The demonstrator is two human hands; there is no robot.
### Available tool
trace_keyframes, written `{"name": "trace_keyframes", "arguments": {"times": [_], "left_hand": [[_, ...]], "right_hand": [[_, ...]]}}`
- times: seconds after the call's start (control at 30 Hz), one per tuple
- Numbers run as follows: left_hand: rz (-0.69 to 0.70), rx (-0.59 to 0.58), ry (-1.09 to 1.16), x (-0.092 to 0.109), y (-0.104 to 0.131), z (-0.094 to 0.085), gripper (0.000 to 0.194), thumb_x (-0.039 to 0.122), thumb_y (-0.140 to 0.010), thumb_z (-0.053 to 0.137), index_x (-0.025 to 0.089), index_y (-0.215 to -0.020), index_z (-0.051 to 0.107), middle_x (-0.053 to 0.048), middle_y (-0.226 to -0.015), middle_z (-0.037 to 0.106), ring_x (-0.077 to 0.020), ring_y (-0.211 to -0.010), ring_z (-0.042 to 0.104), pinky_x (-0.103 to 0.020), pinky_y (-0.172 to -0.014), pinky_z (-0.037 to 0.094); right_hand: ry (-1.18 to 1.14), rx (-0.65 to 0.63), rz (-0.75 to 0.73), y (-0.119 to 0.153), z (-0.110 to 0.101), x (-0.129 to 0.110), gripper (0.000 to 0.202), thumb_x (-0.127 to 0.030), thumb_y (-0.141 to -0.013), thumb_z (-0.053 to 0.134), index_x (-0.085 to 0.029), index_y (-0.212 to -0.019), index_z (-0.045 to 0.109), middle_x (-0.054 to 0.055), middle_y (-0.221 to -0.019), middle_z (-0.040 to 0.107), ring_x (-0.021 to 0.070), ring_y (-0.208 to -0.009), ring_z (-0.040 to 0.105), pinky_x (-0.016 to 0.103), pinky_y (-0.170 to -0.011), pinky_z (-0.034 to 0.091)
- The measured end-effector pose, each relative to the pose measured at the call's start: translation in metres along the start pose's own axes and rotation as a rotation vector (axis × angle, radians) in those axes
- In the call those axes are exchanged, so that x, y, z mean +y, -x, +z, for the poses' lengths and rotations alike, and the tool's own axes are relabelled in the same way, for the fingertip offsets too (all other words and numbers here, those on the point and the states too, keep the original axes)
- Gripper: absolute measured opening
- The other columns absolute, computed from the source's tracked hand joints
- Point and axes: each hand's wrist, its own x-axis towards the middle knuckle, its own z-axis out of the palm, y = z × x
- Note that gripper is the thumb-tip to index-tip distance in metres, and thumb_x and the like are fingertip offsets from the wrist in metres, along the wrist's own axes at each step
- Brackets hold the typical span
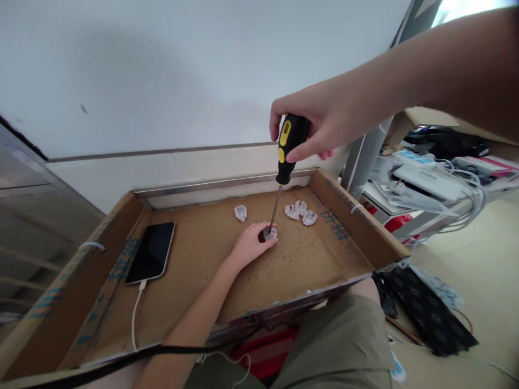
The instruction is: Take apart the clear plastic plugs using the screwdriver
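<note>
My right hand [308,121] is wrapped round the black and yellow handle of a screwdriver [292,141], which points down and leans slightly left. Its tip meets a small clear plastic piece [271,234] on the cardboard. The fingers of my left hand [252,243] pinch that piece from the left and hold it against the cardboard surface. One similar clear piece with metal pins [240,212] lies behind and to the left. Three more clear pieces [300,208] are grouped behind and to the right.
The cardboard-lined tray [194,237] has raised side walls. A phone [151,253] with a white cable [135,313] lies at its left. Small dark specks dot the cardboard right of my left hand. A cluttered shelf [430,183] stands at the right.
</note>
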Motion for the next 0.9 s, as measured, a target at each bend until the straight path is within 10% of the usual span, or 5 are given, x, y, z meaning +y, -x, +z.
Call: {"name": "trace_keyframes", "arguments": {"times": [0.6, 0.73, 0.9], "left_hand": [[0.073, 0.056, -0.109, 0.001, 0.001, 0.0, 0.035, 0.034, -0.077, 0.064, 0.025, -0.11, 0.061, -0.003, -0.104, 0.065, -0.0213, -0.1, 0.055, -0.036, -0.091, 0.044], [0.06, 0.041, -0.1, 0.003, 0.002, 0.001, 0.035, 0.033, -0.079, 0.062, 0.024, -0.112, 0.059, -0.003, -0.106, 0.064, -0.0215, -0.1, 0.055, -0.036, -0.091, 0.044], [0.042, 0.027, -0.093, 0.004, 0.002, 0.001, 0.037, 0.035, -0.079, 0.061, 0.024, -0.114, 0.058, -0.004, -0.106, 0.064, -0.0219, -0.101, 0.055, -0.037, -0.091, 0.044]], "right_hand": [[0.095, 0.003, 0.082, -0.008, -0.008, -0.009, 0.069, -0.077, -0.068, 0.044, -0.023, -0.112, 0.05, -0.002, -0.072, 0.06, 0.0109, -0.057, 0.056, 0.028, -0.058, 0.042], [-0.036, 0.019, -0.048, -0.005, -0.009, -0.014, 0.067, -0.057, -0.07, 0.061, -0.034, -0.127, 0.034, -0.005, -0.084, 0.059, 0.0087, -0.062, 0.055, 0.024, -0.059, 0.042], [0.07, 0.102, 0.041, -0.004, -0.009, -0.016, 0.068, -0.076, -0.074, 0.033, -0.029, -0.124, 0.037, -0.001, -0.062, 0.053, 0.0173, -0.059, 0.053, 0.041, -0.066, 0.045]]}}
